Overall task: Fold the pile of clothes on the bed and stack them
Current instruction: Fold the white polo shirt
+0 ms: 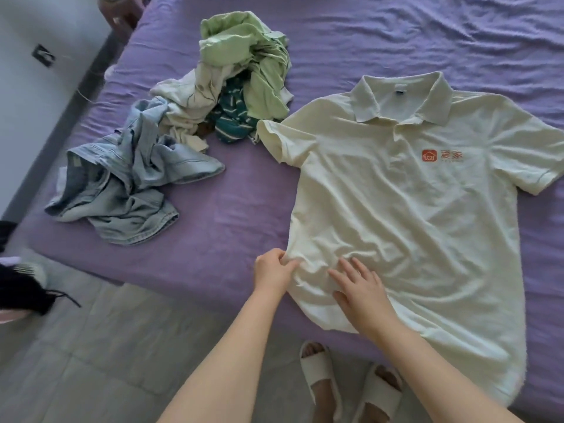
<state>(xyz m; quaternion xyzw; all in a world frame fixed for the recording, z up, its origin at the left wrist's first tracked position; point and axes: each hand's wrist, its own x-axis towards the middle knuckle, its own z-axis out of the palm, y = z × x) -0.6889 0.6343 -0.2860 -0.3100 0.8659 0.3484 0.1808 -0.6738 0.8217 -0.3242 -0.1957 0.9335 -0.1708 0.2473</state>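
A pale yellow polo shirt with an orange chest logo lies spread face up on the purple bed, collar toward the far side. My left hand pinches the shirt's left side edge near the hem. Beside it, my right hand lies flat on the shirt's lower part with fingers straight. To the left sits the unfolded pile: light blue jeans, a cream garment, a dark green striped piece and a light green garment on top.
The bed's near edge runs just in front of my feet in white slippers. Grey tiled floor lies at lower left with dark shoes. A wall stands along the bed's left side.
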